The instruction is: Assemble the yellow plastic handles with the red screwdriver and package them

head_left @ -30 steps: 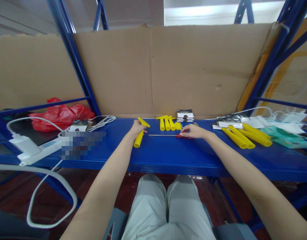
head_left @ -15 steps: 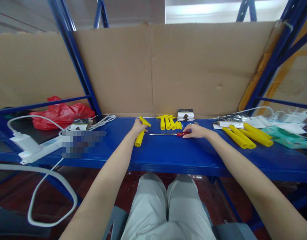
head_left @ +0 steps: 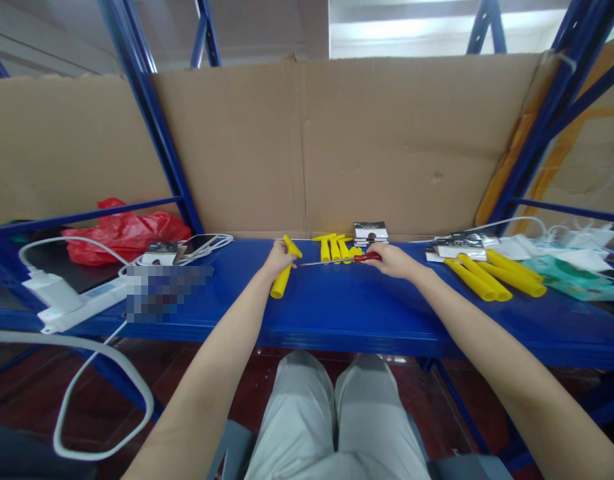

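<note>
My left hand (head_left: 277, 259) is closed around a yellow T-shaped plastic piece (head_left: 281, 283), its tube pointing down toward the table's front and its crossbar by my fingers. My right hand (head_left: 391, 259) grips the red handle of a screwdriver (head_left: 364, 257). The screwdriver's long thin shaft points left, its tip close to my left hand; whether it touches the yellow piece I cannot tell. Behind the shaft lie several more yellow T-shaped pieces (head_left: 335, 251) in a row. Beside them is a small stack of black-and-white cards (head_left: 371, 233).
On the right of the blue table (head_left: 337, 313) lie several yellow tubes (head_left: 479, 280), packaging cards (head_left: 461, 245) and a green plastic packet (head_left: 577, 277). A white power strip (head_left: 87, 303), cables and a red bag (head_left: 127, 233) occupy the left. A cardboard panel (head_left: 387, 147) stands behind.
My right hand has raised the screwdriver's handle, so the shaft, level before, now slopes down to the left. My left hand keeps its hold on the yellow T-shaped piece.
</note>
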